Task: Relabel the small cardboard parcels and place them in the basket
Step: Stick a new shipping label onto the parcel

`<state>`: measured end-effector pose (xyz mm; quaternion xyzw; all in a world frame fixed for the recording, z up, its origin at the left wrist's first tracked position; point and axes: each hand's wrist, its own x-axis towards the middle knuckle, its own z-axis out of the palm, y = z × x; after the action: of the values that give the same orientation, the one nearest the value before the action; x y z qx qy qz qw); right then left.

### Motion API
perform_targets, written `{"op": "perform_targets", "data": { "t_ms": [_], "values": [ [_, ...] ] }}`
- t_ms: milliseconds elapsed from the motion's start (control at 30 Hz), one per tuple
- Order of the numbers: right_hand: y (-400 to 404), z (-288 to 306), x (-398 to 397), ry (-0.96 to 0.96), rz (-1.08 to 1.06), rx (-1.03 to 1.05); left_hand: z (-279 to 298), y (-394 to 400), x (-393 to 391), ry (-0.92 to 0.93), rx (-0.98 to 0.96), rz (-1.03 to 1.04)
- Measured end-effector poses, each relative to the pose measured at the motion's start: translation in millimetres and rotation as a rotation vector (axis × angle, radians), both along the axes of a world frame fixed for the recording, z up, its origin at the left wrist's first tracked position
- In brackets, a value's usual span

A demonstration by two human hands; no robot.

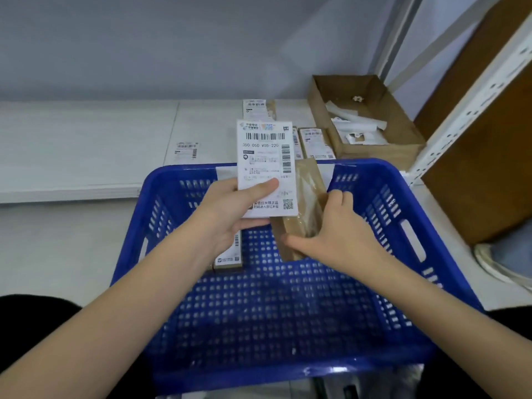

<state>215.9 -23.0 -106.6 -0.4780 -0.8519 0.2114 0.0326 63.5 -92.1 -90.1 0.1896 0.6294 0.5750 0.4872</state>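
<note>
Above a blue basket (pixel 403 254), a person's left hand (pixel 230 214) pinches a white shipping label (pixel 266 156) upright, thumb across its printed face and fingers behind. At three o'clock of it, the right hand (pixel 336 231) grips a small cardboard parcel (pixel 305 208), fingers curled round its right edge; label and parcel overlap. A labelled parcel (pixel 229 259) lies in the basket at its nine o'clock side, partly hidden under the left wrist. On the white desk (pixel 86 145) beyond, at twelve o'clock, lie more labelled parcels (pixel 315 142) and a loose label (pixel 186 149); an open cardboard box (pixel 400 133) of paper scraps stands at two o'clock.
</note>
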Motion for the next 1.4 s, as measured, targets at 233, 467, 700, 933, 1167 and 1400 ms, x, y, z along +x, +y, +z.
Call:
{"op": "perform_targets", "data": {
  "t_ms": [233,467,700,933,1167,1400],
  "values": [
    [-0.6,-36.4,12.7,0.221,-0.04,-0.01,-20.1,16.6,27.0,0.059,-0.036,-0.027],
    [9.9,-52.4,26.5,0.378,-0.004,-0.144,-37.8,13.7,27.6,0.104,-0.03,-0.025],
    [5.5,-61.9,21.7,0.625,0.094,-0.12,-33.8,13.3,10.2,0.118,-0.046,0.042],
    [-2.2,-61.3,14.3,0.84,0.069,-0.327,-32.4,12.4,18.9,0.035,0.035,0.123],
    [-5.9,-57.7,15.3,0.917,-0.015,-0.397,-33.3,10.8,21.2,0.035,0.056,0.116],
    [-1.2,-51.3,15.8,0.989,-0.023,-0.5,-33.8,10.6,21.7,0.02,0.079,0.144]
  ]
}}
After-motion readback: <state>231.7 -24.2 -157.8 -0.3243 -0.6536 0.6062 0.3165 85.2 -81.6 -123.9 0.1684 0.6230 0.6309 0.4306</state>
